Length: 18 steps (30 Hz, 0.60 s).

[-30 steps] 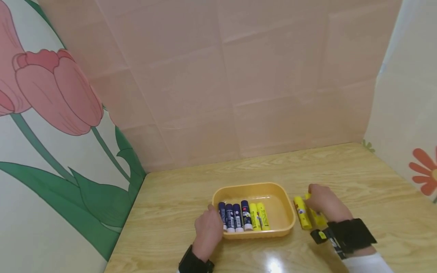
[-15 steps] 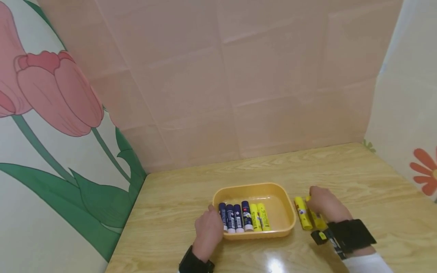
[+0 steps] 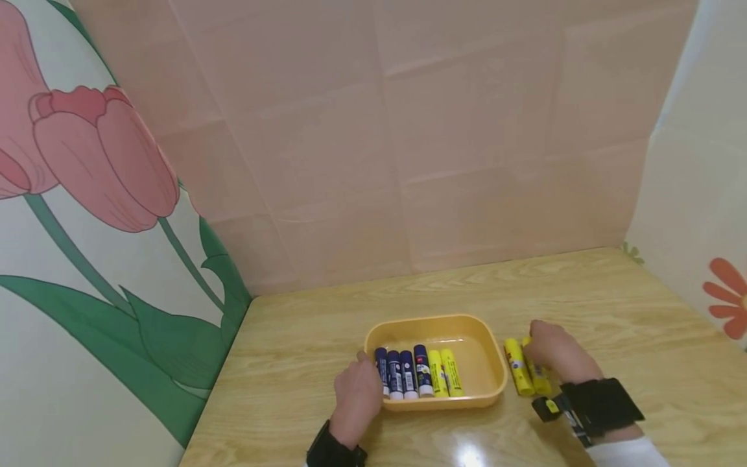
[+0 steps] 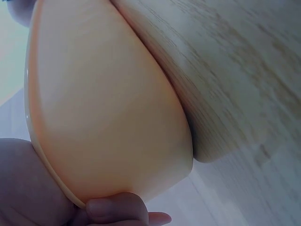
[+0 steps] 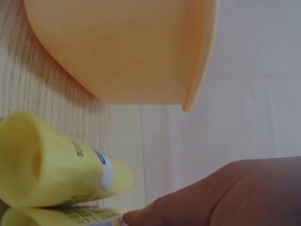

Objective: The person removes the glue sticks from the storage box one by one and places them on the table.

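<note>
My left hand (image 3: 357,389) grips the left rim of a yellow-orange plastic tray (image 3: 475,400); in the left wrist view its fingers (image 4: 117,207) curl over the edge. Inside, several navy glue sticks (image 3: 407,375) lie side by side at the left, followed by two yellow glue sticks (image 3: 450,373). To the right of the tray, my right hand (image 3: 557,350) holds a yellow glue stick (image 3: 539,379) by its far end, partly hidden under the hand. Another yellow glue stick (image 3: 518,366) lies beside it, between that hand and the tray.
The wood-grain table (image 3: 303,350) runs back to a pink sheet-covered wall (image 3: 408,162). A tulip-patterned panel (image 3: 105,155) borders the left side and a pale flowered panel (image 3: 694,214) the right. Both wrists wear black straps.
The yellow glue stick under my right hand has shifted slightly left, up against its neighbour. My left hand and the tray stay in place.
</note>
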{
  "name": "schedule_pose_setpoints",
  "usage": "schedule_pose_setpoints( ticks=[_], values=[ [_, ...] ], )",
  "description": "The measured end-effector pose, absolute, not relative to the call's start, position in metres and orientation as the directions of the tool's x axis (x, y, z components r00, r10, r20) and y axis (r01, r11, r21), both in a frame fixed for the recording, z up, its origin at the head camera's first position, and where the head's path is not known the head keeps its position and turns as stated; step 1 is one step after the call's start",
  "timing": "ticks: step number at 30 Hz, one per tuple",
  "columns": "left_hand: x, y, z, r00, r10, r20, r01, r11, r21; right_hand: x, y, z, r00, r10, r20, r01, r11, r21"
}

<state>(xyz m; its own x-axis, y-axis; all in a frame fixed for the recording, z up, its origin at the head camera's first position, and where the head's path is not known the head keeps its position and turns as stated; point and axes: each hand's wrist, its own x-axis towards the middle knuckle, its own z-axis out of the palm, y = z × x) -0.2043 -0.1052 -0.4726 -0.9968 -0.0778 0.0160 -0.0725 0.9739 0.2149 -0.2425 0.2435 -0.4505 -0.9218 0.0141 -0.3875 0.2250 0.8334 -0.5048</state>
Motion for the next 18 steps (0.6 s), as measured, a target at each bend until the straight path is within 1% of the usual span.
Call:
schedule_pose_setpoints(
  ticks=[9, 18],
  values=[
    [-0.204, -0.106, -0.473, -0.997, -0.071, 0.031, -0.063, 0.974, 0.219, -0.237, 0.241, -0.445, -0.938, -0.001, -0.346, 0.183, 0.848, -0.497],
    [-0.204, -0.106, -0.472, -0.997, -0.076, 0.02, -0.069, 0.971, 0.227, -0.234, 0.236, -0.438, -0.927, 0.002, -0.376, 0.202, 0.846, -0.494]
  ],
)
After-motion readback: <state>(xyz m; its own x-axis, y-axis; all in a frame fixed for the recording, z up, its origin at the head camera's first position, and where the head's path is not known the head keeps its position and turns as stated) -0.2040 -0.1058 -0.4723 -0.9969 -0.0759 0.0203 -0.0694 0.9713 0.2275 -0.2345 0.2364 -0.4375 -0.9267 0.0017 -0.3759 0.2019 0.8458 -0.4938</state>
